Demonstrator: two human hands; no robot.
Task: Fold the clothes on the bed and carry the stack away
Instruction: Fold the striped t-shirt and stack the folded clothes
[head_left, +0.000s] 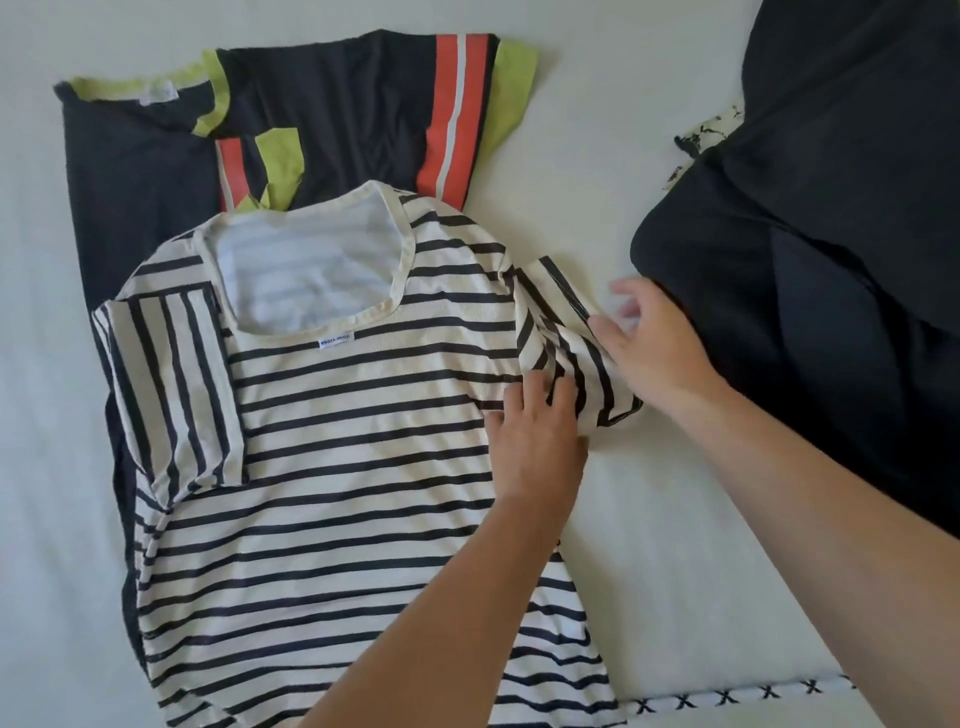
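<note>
Forearms entered from the near edge, both reaching toward one sleeve. Item one: striped T-shirt (337, 441), cream with dark bands, laid flat on the white bed (649, 545), neckline pointing away from the person, long axis running from hem near the wrists to collar beyond the fingertips. Its far-side sleeve was already turned inward over the body; the sleeve (571, 353) between the two hands was bunched and not yet folded. Left hand (535, 441): fingers straight, pressing the shirt body flat just inside the sleeve seam. Right hand (654, 348): fingers relaxed and spread at the sleeve's outer edge, touching it; no firm pinch could be made out. Judged next move: sleeve carried leftward across the left hand's hold line, the right hand being nearer. Item two: dark garment with orange and lime panels (337, 114), beneath and beyond the shirt. Item three: dark heap (831, 208), right of the right hand.
</note>
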